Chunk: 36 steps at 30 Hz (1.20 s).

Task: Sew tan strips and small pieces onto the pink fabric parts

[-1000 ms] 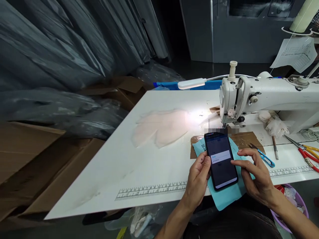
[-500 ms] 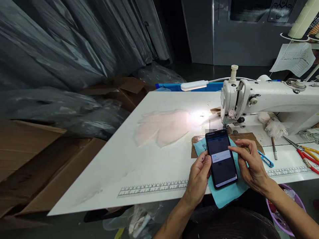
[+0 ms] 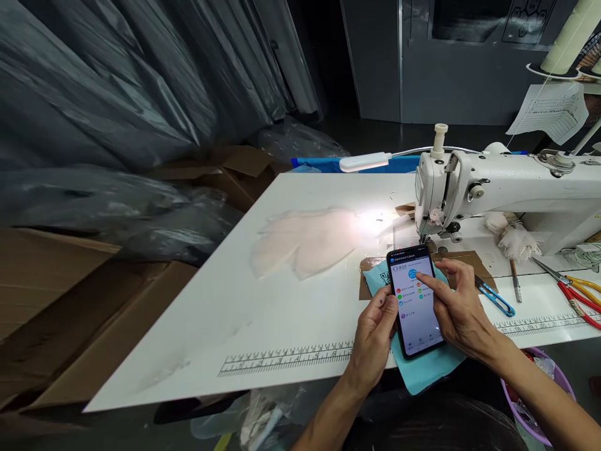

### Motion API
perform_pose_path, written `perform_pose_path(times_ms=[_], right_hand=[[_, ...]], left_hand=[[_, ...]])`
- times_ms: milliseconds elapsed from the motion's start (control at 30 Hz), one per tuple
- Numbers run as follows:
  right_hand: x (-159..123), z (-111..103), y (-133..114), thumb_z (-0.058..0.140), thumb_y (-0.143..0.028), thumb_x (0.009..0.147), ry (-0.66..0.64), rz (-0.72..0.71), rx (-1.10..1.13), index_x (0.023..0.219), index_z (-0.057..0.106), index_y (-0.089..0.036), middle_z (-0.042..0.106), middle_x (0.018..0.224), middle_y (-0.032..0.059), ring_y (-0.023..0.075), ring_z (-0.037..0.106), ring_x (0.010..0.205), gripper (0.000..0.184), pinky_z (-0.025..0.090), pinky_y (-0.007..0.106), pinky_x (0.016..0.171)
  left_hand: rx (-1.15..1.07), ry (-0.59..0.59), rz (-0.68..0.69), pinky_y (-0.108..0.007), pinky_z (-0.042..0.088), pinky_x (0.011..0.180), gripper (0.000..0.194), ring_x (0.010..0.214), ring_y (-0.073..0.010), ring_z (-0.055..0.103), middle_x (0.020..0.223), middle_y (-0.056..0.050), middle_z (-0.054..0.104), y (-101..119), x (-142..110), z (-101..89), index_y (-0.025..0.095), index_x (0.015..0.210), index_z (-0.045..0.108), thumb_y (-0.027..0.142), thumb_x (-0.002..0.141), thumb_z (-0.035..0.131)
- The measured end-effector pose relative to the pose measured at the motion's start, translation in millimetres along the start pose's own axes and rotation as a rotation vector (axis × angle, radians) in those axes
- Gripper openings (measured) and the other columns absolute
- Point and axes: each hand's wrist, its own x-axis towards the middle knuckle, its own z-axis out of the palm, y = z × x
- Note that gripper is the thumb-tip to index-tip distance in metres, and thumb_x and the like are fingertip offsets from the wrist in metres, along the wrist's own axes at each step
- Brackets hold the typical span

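Phone (image 3: 417, 332) near front edge of counter (image 3: 211, 326).
Left hand (image 3: 372, 335) clamped on phone; right hand (image 3: 462, 310) loosely open, index at screen. Best: steady grip, light fingertip.

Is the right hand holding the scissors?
No, the right hand points at the phone, and the scissors lie apart from it on the table.

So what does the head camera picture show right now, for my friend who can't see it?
The left hand holds a phone over blue paper, and the right hand points a finger at its lit screen. Behind is a white sewing machine on a white table, with pale pink cloth lying to the left.
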Motion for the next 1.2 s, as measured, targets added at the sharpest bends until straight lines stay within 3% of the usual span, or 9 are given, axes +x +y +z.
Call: perform_pose_path(times_ms=[200,300,400,467,567,700,867,1000,1200], right_hand=[[3.6,2.8,-0.5,0.042,-0.005,0.087,-0.013,-0.013,-0.072,0.127,0.055,-0.022,0.038,0.126,0.0148,0.0317,0.04,0.116,0.046,0.049,0.056,0.09],[-0.5,-0.3,1.6,0.042,-0.009,0.091,0.092,0.073,0.016,0.135,0.049,-0.024,0.04,0.128,0.0152,0.0302,0.043,0.119,0.047,0.049,0.053,0.091],[-2.5,-6.3,2.7,0.043,-0.022,0.097,0.096,0.295,0.228,0.136,0.047,-0.022,0.053,0.114,0.0129,0.0252,0.056,0.105,0.04,0.052,0.043,0.085],[-0.2,-10.2,0.9,0.042,-0.036,0.099,-0.079,0.465,0.458,0.125,0.055,-0.02,0.06,0.094,0.0074,0.0207,0.06,0.084,0.033,0.053,0.035,0.073],[6.7,-14.8,-5.0,0.045,-0.056,0.095,-0.277,0.635,0.767,0.09,0.063,-0.019,0.053,0.068,-0.0003,0.0146,0.051,0.061,0.041,0.045,0.025,0.055],[15.0,-24.0,-10.7,0.064,-0.065,0.078,-0.206,0.879,0.993,0.071,0.056,-0.019,0.048,0.061,-0.0031,0.0107,0.042,0.054,0.048,0.038,0.021,0.049],[29.9,-36.6,-16.1,0.077,-0.058,0.064,-0.14,1.18,1.16,0.066,0.056,-0.018,0.054,0.06,-0.0013,0.0109,0.046,0.051,0.045,0.038,0.022,0.046],[46.7,-30.0,-28.2,0.079,-0.054,0.055,-0.128,1.237,1.166,0.057,0.051,-0.018,0.048,0.053,-0.0033,0.0086,0.04,0.045,0.046,0.033,0.021,0.041],[52.4,-23.8,-38.8,0.071,-0.054,0.066,-0.185,1.161,1.115,0.058,0.044,-0.02,0.035,0.051,-0.007,0.0067,0.028,0.043,0.044,0.023,0.02,0.039]], left_hand=[[0.0,0.005,0.005,-0.034,0.054,0.087,0.049,0.104,-0.0256,0.065,0.106,-0.009,0.07,0.5,-0.2,1.6,0.016,0.106,0.065,0.053,0.076,0.074],[-0.003,0.018,0.0,-0.033,0.055,0.084,0.05,0.104,-0.0258,0.064,0.109,-0.009,0.07,1.3,-0.6,1.8,0.016,0.106,0.065,0.053,0.075,0.075],[-0.021,0.046,-0.011,-0.032,0.055,0.081,0.051,0.101,-0.0254,0.065,0.105,-0.009,0.07,1.0,-1.8,1.7,0.017,0.106,0.065,0.054,0.073,0.077],[-0.033,0.049,-0.009,-0.032,0.056,0.08,0.052,0.099,-0.0253,0.066,0.104,-0.009,0.07,1.0,-3.6,2.0,0.016,0.106,0.065,0.055,0.073,0.076],[0.006,0.008,0.039,-0.033,0.055,0.084,0.05,0.1,-0.025,0.065,0.105,-0.008,0.07,5.0,-8.0,2.1,0.017,0.112,0.064,0.055,0.08,0.07],[0.261,-0.079,0.185,-0.038,0.05,0.094,0.045,0.104,-0.0271,0.063,0.104,-0.01,0.071,16.1,-11.8,-3.5,0.018,0.112,0.069,0.055,0.091,0.054],[0.744,-0.192,0.449,-0.047,0.04,0.106,0.019,0.115,-0.0328,0.06,0.114,-0.011,0.07,11.9,-7.0,-14.7,0.024,0.101,0.074,0.03,0.084,0.068],[0.99,-0.386,0.659,-0.046,0.044,0.101,0.02,0.103,-0.0299,0.065,0.104,-0.009,0.072,1.6,-5.0,-15.3,0.026,0.103,0.071,0.024,0.084,0.065],[0.87,-0.4,0.583,-0.046,0.04,0.102,0.017,0.093,-0.0315,0.063,0.081,-0.007,0.072,0.6,-9.5,-15.9,0.027,0.089,0.074,0.017,0.078,0.067]])
